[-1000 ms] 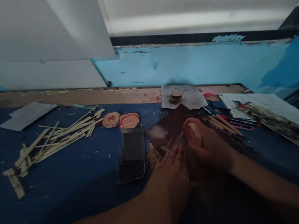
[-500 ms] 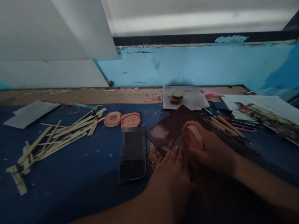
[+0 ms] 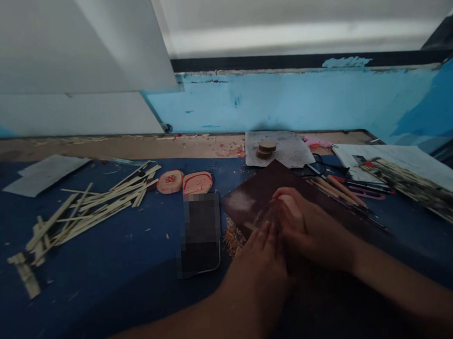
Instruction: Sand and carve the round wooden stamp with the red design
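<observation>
A dark reddish-brown sheet point(image 3: 246, 188), which looks like sandpaper, lies turned cornerwise before me with a pale dusty patch on it. My left hand point(image 3: 261, 258) rests flat on its near part, fingers stretched out. Curled round a pale pinkish block point(image 3: 295, 211), my right hand point(image 3: 309, 226) presses it against the sheet; the underside of the block is hidden. Left of the sheet is a small heap of shavings point(image 3: 233, 239). Two pinkish round-edged pieces with red carved marks, one with a flower pattern point(image 3: 170, 181), lie beyond the dark phone point(image 3: 201, 236).
Thin bamboo strips point(image 3: 99, 209) lie scattered on the blue tabletop at left, near folded paper point(image 3: 46, 174). Brown round pieces point(image 3: 266, 148) stand stacked on white paper at the back. Pencils and cutting tools point(image 3: 345, 191) lie right, beside a darkened strip bundle point(image 3: 425, 187).
My right hand has shifted very slightly toward me with the block still in it. My left hand stays in place on the sheet. The view has moved a little.
</observation>
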The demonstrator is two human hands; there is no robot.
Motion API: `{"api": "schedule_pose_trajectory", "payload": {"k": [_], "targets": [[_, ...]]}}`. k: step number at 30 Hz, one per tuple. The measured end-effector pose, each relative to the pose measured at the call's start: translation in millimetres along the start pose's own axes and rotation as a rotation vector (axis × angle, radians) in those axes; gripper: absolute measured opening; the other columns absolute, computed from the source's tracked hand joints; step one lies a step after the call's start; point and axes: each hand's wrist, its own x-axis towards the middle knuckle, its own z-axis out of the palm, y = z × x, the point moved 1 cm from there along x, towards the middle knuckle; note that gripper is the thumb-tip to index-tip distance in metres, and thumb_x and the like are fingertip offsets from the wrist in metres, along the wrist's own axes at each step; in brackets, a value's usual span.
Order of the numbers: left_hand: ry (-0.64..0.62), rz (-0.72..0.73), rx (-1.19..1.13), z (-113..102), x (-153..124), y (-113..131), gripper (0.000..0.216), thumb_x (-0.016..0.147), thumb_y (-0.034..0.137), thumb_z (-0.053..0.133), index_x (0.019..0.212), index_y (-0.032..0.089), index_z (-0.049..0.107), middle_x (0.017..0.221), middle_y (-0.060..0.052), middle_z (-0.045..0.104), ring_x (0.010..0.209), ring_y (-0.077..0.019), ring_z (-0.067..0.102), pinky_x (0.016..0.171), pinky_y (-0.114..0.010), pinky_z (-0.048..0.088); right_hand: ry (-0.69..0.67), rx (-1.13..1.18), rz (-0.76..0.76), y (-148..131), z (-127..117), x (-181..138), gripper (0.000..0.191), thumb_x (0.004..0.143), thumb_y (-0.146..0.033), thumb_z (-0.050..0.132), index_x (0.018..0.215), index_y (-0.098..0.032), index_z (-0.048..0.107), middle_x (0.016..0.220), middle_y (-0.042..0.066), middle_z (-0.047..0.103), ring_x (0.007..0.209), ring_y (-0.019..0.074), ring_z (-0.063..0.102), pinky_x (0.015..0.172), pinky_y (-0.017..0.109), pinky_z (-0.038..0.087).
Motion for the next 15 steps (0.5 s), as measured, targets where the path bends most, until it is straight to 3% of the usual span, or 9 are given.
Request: {"api": "schedule_pose_trajectory", "payload": {"k": [3,7,11,15], "targets": [[0.008,-0.014,0.019,-0.1,-0.2,-0.5,0.07,0.106,0.051,0.044,0.153,-0.001,0.042,0.16,-0.024,0.034,0.153,-0.036,0.029,0.125,-0.048,0.035,0.093,-0.053,0.013,-0.3,-3.0,-0.1,0.042,0.084,-0.016,0.057,0.126,-0.023,0.049,0.115,0.009,0.066,0.104,0.026,0.067,0.094,0.044,0.054],[0.007,-0.001,0.011,-1.8,-0.6,0.1,0.068,0.106,0.049,0.044,0.154,0.0,0.042,0.16,-0.023,0.035,0.153,-0.0342,0.032,0.125,-0.046,0.035,-0.047,0.017,-0.013,-0.2,-3.9,-0.2,0.043,0.087,-0.018,0.055,0.129,-0.024,0.047,0.118,0.008,0.066,0.104,0.0242,0.068,0.092,0.042,0.055],[-0.008,-0.021,0.01,-0.7,-0.3,0.2,0.069,0.106,0.05,0.044,0.153,0.0,0.043,0.16,-0.024,0.033,0.153,-0.0354,0.029,0.125,-0.048,0.034,0.083,-0.051,0.022,1.0,-5.1,-0.1,0.04,0.086,-0.018,0.056,0.126,-0.021,0.05,0.118,0.011,0.066,0.108,0.0276,0.067,0.097,0.047,0.053],[-0.007,-0.009,-0.013,0.9,-0.6,-0.2,0.066,0.107,0.048,0.041,0.154,0.002,0.041,0.161,-0.022,0.032,0.153,-0.0342,0.03,0.125,-0.047,0.033,-0.06,0.022,-0.016,-2.2,-2.1,-2.5,0.044,0.087,-0.016,0.055,0.13,-0.023,0.047,0.116,0.008,0.066,0.102,0.0246,0.068,0.092,0.043,0.055]]}}
